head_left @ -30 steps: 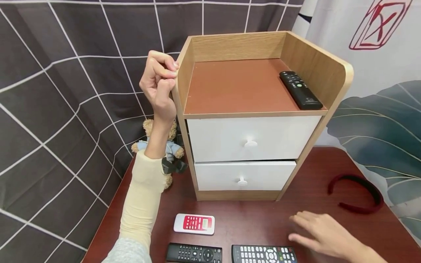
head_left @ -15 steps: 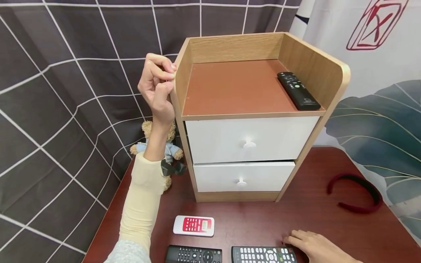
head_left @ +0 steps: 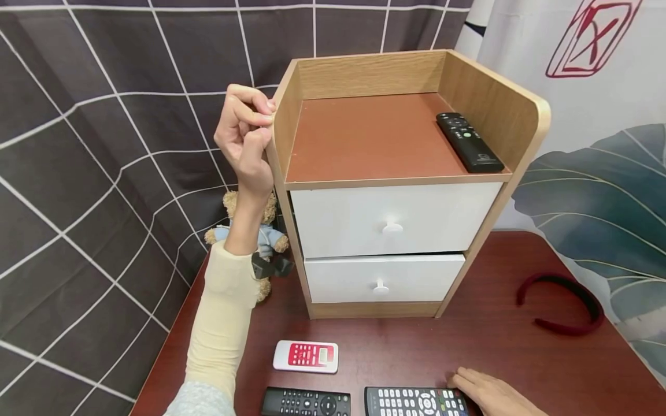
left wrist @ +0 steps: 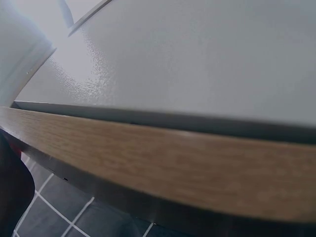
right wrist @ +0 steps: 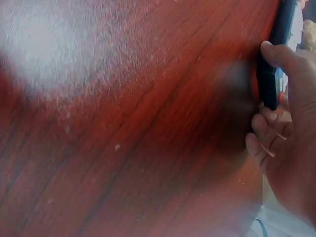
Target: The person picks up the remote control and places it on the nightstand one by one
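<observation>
At the left of the head view, my left hand grips the top edge of the side panel of a wooden cabinet with two white drawers. The upper drawer sits slightly askew. At the bottom right, my right hand holds the right end of a black remote control with white buttons, which lies on the table. In the right wrist view, the thumb is against one edge of that remote and the other fingers curl at its end; part of the grip is hidden.
A white and red remote and another black remote lie before the cabinet. One more black remote rests on its top shelf. A dark red headband is at right; a teddy bear stands behind my left arm.
My right hand has moved down and closed on the end of the black remote with white buttons. The left hand keeps its grip on the cabinet panel.
</observation>
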`<control>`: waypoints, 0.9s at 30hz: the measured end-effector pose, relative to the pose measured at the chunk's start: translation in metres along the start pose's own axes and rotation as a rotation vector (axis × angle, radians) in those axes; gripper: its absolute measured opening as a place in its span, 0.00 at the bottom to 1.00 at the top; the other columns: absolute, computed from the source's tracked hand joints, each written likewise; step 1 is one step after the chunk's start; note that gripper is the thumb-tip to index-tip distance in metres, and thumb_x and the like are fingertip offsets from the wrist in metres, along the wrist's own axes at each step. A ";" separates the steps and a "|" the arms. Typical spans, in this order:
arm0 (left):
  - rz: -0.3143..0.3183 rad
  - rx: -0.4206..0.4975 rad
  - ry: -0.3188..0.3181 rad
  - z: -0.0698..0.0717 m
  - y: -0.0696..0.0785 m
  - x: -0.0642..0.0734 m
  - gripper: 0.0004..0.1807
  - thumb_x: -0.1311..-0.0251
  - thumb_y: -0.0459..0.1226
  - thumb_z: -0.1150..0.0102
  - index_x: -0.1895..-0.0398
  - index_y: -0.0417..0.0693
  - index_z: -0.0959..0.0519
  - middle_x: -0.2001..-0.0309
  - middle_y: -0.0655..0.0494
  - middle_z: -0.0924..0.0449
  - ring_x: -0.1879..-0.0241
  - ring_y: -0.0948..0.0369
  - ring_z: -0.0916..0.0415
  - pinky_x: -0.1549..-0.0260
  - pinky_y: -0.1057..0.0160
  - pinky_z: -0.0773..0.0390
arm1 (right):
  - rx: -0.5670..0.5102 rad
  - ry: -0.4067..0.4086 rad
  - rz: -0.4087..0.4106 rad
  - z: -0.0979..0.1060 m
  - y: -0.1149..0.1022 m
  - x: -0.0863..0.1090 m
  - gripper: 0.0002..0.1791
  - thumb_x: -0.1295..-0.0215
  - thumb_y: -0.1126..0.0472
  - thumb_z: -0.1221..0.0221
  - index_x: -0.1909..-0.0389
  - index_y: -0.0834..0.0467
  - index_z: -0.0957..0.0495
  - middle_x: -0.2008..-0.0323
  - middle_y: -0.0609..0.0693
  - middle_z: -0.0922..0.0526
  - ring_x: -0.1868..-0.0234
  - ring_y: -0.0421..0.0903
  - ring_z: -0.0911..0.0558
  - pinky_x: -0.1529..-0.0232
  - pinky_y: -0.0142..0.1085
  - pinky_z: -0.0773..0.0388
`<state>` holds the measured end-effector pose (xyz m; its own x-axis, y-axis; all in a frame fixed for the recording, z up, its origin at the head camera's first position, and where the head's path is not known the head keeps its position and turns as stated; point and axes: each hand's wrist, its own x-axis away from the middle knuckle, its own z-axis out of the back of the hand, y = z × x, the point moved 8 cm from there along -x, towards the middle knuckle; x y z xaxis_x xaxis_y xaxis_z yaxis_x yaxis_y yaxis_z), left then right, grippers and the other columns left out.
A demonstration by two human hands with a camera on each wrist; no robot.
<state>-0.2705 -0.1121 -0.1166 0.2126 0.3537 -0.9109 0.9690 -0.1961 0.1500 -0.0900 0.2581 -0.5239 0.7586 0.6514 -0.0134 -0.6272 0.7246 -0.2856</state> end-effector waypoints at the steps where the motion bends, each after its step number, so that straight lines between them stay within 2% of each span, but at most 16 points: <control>1: 0.001 -0.001 0.000 0.000 0.000 0.000 0.13 0.63 0.30 0.56 0.85 0.23 0.41 0.73 0.58 0.29 0.69 0.57 0.30 0.60 0.61 0.25 | -0.022 0.014 -0.002 0.000 -0.001 -0.001 0.27 0.41 0.33 0.39 0.48 0.44 0.25 0.55 0.35 0.22 0.54 0.34 0.22 0.58 0.32 0.21; 4: 0.005 -0.001 0.000 0.000 0.000 0.000 0.13 0.64 0.30 0.56 0.85 0.22 0.41 0.73 0.58 0.29 0.69 0.57 0.30 0.59 0.61 0.25 | -0.111 0.043 -0.019 0.002 -0.004 -0.003 0.20 0.42 0.34 0.37 0.53 0.35 0.29 0.62 0.27 0.29 0.61 0.26 0.29 0.66 0.27 0.28; 7: 0.005 -0.004 0.004 0.001 0.000 0.000 0.13 0.64 0.30 0.56 0.85 0.22 0.41 0.73 0.58 0.29 0.69 0.57 0.30 0.59 0.60 0.24 | -0.230 -0.011 -0.060 0.000 -0.005 -0.007 0.15 0.40 0.36 0.37 0.58 0.32 0.31 0.67 0.26 0.31 0.65 0.24 0.31 0.69 0.25 0.35; 11: 0.007 -0.012 -0.005 0.001 0.000 0.001 0.13 0.63 0.30 0.55 0.84 0.22 0.40 0.72 0.58 0.29 0.69 0.57 0.29 0.58 0.61 0.24 | -0.397 -0.114 -0.104 -0.008 -0.007 -0.010 0.09 0.36 0.40 0.40 0.63 0.34 0.30 0.73 0.26 0.32 0.72 0.23 0.31 0.76 0.25 0.35; 14: 0.010 -0.018 -0.015 0.000 0.000 0.002 0.13 0.62 0.30 0.55 0.84 0.22 0.40 0.72 0.58 0.29 0.68 0.57 0.29 0.58 0.60 0.24 | -0.460 -0.120 -0.051 -0.010 -0.012 -0.012 0.05 0.34 0.47 0.40 0.66 0.38 0.28 0.75 0.25 0.32 0.76 0.22 0.33 0.79 0.25 0.35; 17: 0.011 -0.018 -0.016 0.001 0.000 0.002 0.13 0.62 0.30 0.55 0.84 0.22 0.40 0.72 0.58 0.29 0.68 0.57 0.29 0.58 0.60 0.24 | -0.474 -0.086 0.073 -0.010 -0.018 -0.015 0.04 0.36 0.56 0.40 0.66 0.43 0.25 0.75 0.27 0.31 0.75 0.20 0.36 0.79 0.20 0.36; 20: 0.007 -0.019 -0.011 0.001 0.000 0.002 0.13 0.62 0.30 0.55 0.84 0.22 0.40 0.72 0.58 0.28 0.68 0.57 0.29 0.58 0.60 0.24 | -0.584 -0.115 0.204 -0.011 -0.027 -0.017 0.04 0.39 0.64 0.41 0.67 0.51 0.24 0.79 0.35 0.31 0.72 0.19 0.37 0.77 0.15 0.38; 22: 0.010 -0.017 -0.009 0.002 0.000 0.002 0.13 0.63 0.30 0.55 0.84 0.22 0.40 0.72 0.58 0.28 0.68 0.57 0.29 0.58 0.60 0.24 | -0.726 -0.155 0.284 -0.010 -0.034 -0.019 0.04 0.39 0.69 0.44 0.67 0.57 0.26 0.80 0.45 0.34 0.71 0.19 0.37 0.76 0.13 0.39; 24: 0.016 -0.011 -0.007 0.001 0.001 0.002 0.13 0.63 0.30 0.55 0.84 0.22 0.39 0.72 0.58 0.28 0.68 0.57 0.29 0.58 0.60 0.24 | -0.925 -0.223 0.317 -0.010 -0.041 -0.021 0.04 0.37 0.75 0.49 0.67 0.64 0.29 0.80 0.53 0.37 0.69 0.20 0.37 0.77 0.14 0.40; 27: 0.028 -0.005 -0.005 0.001 0.000 0.002 0.13 0.63 0.31 0.55 0.84 0.23 0.39 0.72 0.58 0.29 0.68 0.57 0.29 0.58 0.61 0.24 | -1.178 -0.316 0.250 -0.007 -0.046 -0.025 0.05 0.31 0.76 0.56 0.67 0.71 0.34 0.79 0.61 0.40 0.70 0.21 0.34 0.81 0.18 0.43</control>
<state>-0.2700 -0.1126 -0.1187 0.2391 0.3432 -0.9083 0.9633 -0.2012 0.1776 -0.0791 0.2074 -0.5171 0.4632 0.8862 -0.0074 -0.0845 0.0358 -0.9958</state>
